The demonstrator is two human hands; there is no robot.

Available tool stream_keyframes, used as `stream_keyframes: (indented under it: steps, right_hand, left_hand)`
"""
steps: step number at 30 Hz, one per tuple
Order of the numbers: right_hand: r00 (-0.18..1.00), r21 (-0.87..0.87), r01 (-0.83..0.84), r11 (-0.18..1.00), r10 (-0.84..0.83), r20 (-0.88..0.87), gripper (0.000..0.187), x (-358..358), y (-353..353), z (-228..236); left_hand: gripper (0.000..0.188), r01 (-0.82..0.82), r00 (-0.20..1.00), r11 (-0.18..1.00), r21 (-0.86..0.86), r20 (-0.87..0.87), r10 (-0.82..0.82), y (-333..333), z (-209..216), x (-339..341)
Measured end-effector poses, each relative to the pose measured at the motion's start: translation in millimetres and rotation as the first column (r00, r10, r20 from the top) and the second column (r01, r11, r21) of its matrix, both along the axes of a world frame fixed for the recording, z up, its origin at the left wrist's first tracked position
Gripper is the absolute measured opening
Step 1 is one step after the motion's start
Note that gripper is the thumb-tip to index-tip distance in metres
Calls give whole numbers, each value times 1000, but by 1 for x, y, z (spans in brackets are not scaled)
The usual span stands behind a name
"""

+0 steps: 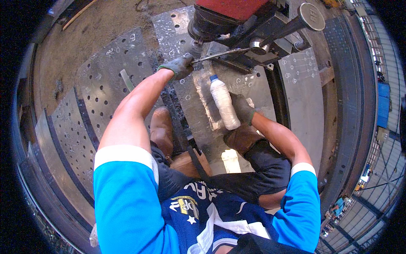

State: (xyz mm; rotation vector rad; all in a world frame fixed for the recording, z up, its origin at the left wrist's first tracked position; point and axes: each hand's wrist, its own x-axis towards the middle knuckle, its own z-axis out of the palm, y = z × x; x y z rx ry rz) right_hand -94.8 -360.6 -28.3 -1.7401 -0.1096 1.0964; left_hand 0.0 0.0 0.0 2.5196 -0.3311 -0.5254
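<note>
My left hand [179, 66], in a dark grey glove, grips the end of a thin steel lever rod [220, 54] that runs right to the drill machine [245, 23]. My right hand [244, 109], also gloved, holds a white plastic bottle [224, 103] with a blue cap, tilted with its neck pointing toward the machine. Below the machine lies a grey steel plate [198, 101] with chalk-circled marks, wet and shiny beside the bottle. My knees and brown boot [243, 137] rest on the plate.
Several curved steel plates with rows of drilled holes [105, 80] lie to the left on a dusty floor [80, 38]. Another marked plate [304, 89] lies at the right, beside a dark grated walkway [351, 84]. A round machine handle knob [312, 17] juts out above.
</note>
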Motion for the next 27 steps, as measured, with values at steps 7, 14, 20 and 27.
stream_keyframes:
  steps: [7,14,20,27]
  right_hand:
    - [606,-552,-222,804,557,568,47,1,-4,4]
    - [998,158,50,986,-55,25,45,-3,-3,-10]
    - [876,213,371,904,-265,-404,41,-2,-4,0]
    - [967,-250,-67,966,125,224,34,-2,1,18]
  left_hand:
    - [24,-59,998,998,-28,3,59,-9,7,-3]
    - [25,-49,999,999,-3,-22,49,-10,9,-2]
    - [26,-23,1000,1000,1,-21,23,-9,5,0]
    - [27,-15,999,1000,-3,-36,15,-9,1,2]
